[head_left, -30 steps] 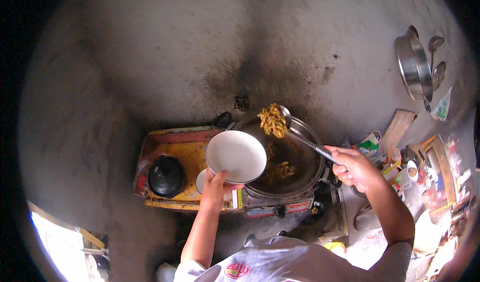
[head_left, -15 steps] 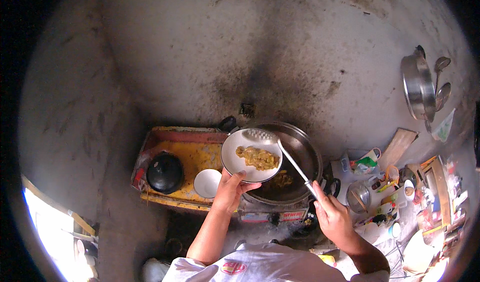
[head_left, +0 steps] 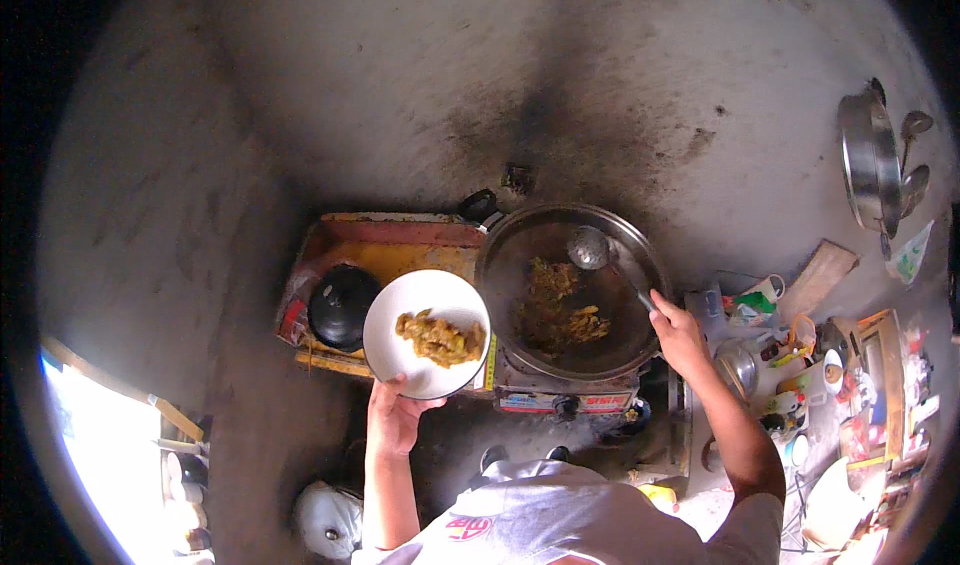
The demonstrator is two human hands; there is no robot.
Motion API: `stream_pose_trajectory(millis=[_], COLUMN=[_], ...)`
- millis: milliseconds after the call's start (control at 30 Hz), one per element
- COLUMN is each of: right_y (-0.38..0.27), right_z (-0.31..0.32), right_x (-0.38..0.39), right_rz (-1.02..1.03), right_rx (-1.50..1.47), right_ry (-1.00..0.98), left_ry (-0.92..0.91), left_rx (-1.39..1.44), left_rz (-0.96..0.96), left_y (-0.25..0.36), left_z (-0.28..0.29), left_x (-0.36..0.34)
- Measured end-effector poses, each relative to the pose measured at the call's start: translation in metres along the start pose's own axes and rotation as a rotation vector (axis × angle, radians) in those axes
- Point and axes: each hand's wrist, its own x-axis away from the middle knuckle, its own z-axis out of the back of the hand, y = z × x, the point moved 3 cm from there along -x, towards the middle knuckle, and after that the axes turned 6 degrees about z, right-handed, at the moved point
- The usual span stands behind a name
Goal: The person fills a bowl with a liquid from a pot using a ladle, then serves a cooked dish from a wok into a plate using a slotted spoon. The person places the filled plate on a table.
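"What do we have at the left?"
"A round black vessel (head_left: 343,308) sits on the yellow stove top (head_left: 410,255), about nine o'clock from the wok (head_left: 632,320)."
"And our left hand (head_left: 393,415)?"
"It grips the white dish (head_left: 430,287) at the rim's seven o'clock, thumb over the edge, fingers beneath. We're holding it by the wok's eight-to-nine o'clock side, their edges overlapping in our view; we can't tell whether they touch. A heap of cooked food (head_left: 440,339) lies around the dish's middle."
"What's in the wok?"
"More food (head_left: 590,322), in patches about the middle and toward five and seven o'clock. The skimmer (head_left: 588,249) has its head near twelve, its handle running toward four. Whether the head meets the metal, we can't tell."
"Our right hand (head_left: 683,340)?"
"Closed round the skimmer's handle, at the wok's four o'clock."
"Farther right?"
"A wooden board (head_left: 820,277) stands at three o'clock from the wok, and we see a steel pan (head_left: 870,160) against the wall (head_left: 740,195) toward two."
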Motion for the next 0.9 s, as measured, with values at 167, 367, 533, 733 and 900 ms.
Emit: stream_pose_trajectory(millis=[167,367,533,733,900], right_y=[-0.011,-0.023,-0.004,-0.058,-0.079], right_z=[-0.027,0.011,-0.01,-0.019,-0.013], right_x=[-0.02,-0.01,0.012,0.054,0.051], right_rz=[0.125,0.095,0.029,-0.508,-0.798], right_rx=[-0.027,-0.081,0.123,-0.666,-1.138], right_ry=[-0.124,-0.212,-0.15,-0.653,-0.707], left_ry=[0.148,0.158,0.094,0.084,0.006], left_rx=[-0.009,0.011,0.033,0.013,-0.035], left_rz=[0.007,0.039,0.039,0.009,-0.017], left_y=[-0.011,-0.021,-0.021,-0.01,0.004], left_z=[0.038,0.044,0.038,0.024,0.013], left_x=[0.022,0.034,0.028,0.03,0.023])
